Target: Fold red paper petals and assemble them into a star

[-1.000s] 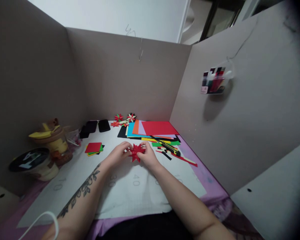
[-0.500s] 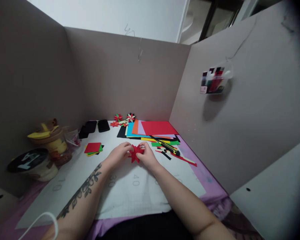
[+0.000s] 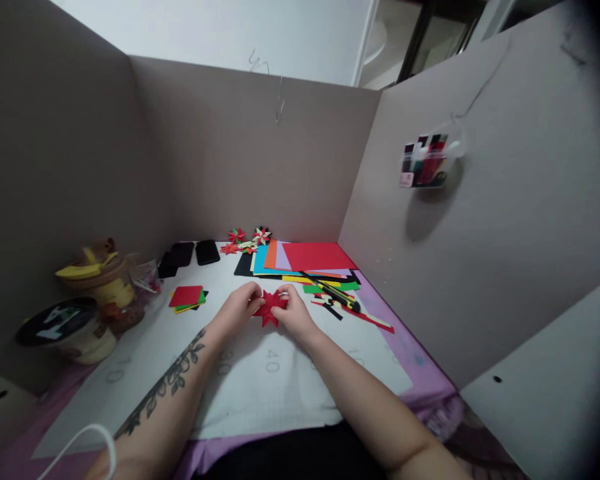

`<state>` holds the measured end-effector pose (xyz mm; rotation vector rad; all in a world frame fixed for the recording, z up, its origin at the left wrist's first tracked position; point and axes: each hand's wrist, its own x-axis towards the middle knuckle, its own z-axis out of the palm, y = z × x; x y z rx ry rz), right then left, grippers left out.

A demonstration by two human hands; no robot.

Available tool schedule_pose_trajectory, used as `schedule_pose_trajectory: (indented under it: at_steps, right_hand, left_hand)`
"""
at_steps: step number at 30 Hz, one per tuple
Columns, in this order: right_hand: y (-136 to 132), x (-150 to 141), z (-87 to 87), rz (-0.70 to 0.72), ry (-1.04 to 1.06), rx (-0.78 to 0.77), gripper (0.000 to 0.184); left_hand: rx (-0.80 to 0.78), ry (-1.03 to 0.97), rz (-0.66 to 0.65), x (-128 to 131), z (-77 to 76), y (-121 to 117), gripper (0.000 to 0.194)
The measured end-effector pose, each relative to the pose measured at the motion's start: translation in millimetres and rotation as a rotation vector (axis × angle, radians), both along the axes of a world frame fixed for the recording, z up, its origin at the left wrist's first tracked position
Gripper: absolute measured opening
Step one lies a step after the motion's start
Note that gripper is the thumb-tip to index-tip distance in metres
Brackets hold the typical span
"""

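Note:
A red folded-paper star (image 3: pixel 269 313) with several points is held just above the white mat (image 3: pixel 250 393). My left hand (image 3: pixel 240 306) pinches its left side between thumb and curled fingers. On the opposite side, my right hand (image 3: pixel 295 312) grips the star, its thumb lying over the front near the middle. The fingertips behind the paper are partly hidden. Left of my hands lies a small stack of coloured paper squares (image 3: pixel 187 296), red on top.
Coloured paper sheets (image 3: pixel 320 256) lie at the back right, with a yellow-black utility knife (image 3: pixel 347 299) and paper strips (image 3: pixel 335 311) before them. Finished paper stars (image 3: pixel 261 236) sit by the back wall. Pots (image 3: pixel 105 287) and a lidded tub (image 3: pixel 75 330) stand left. A plastic container (image 3: pixel 427 163) hangs on the right wall.
The red star has turned slightly between my hands, and the left fingers have shifted a little on its edge. Everything else looks the same.

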<state>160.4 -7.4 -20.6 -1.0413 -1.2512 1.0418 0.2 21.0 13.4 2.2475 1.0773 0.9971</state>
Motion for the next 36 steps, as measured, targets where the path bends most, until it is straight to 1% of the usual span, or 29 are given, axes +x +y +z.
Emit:
schedule_pose_trajectory:
  at_steps: [5, 10, 13, 17, 22, 24, 27, 31, 33, 36]
  right_hand:
    - [3.6, -0.2, -4.4, -0.016, 0.026, 0.012, 0.036]
    - [5.0, -0.3, -5.1, -0.024, 0.051, 0.016, 0.036]
    - [3.7, -0.3, -3.0, -0.044, 0.025, 0.043, 0.034]
    - [2.9, 0.5, -1.7, -0.113, -0.076, 0.107, 0.03]
    - [2.7, 1.3, -1.3, -0.172, -0.154, 0.179, 0.028]
    - [2.5, 1.3, -0.8, -0.169, -0.147, 0.174, 0.028]
    - [2.3, 0.6, -0.5, -0.149, -0.094, 0.127, 0.029]
    - [3.5, -0.6, -2.1, -0.068, 0.016, 0.041, 0.033]
    - [4.7, -0.6, -3.5, -0.038, 0.062, 0.022, 0.035]
    - [6.1, -0.4, -5.3, -0.016, 0.105, 0.019, 0.036]
  left_hand:
    - [0.085, -0.044, -0.042, 2.6, 0.8, -0.6, 0.01]
    - [0.087, -0.061, 0.007, 4.5, -0.8, -1.9, 0.013]
    - [0.04, -0.083, 0.046, 7.2, -3.5, -1.8, 0.012]
    - [-0.084, -0.12, 0.09, 12.1, -4.0, -2.1, 0.011]
    - [-0.166, -0.121, 0.07, 15.6, -2.4, -4.1, 0.012]
    - [-0.18, -0.124, 0.064, 15.3, -2.0, -4.6, 0.014]
    - [-0.207, -0.154, 0.102, 13.0, -2.1, -3.2, 0.02]
    - [-0.241, -0.239, 0.164, 10.1, -5.5, 1.2, 0.025]
    - [-0.258, -0.303, 0.162, 10.5, -8.4, 2.8, 0.026]
    - [-0.327, -0.415, 0.118, 13.5, -12.0, 2.5, 0.026]
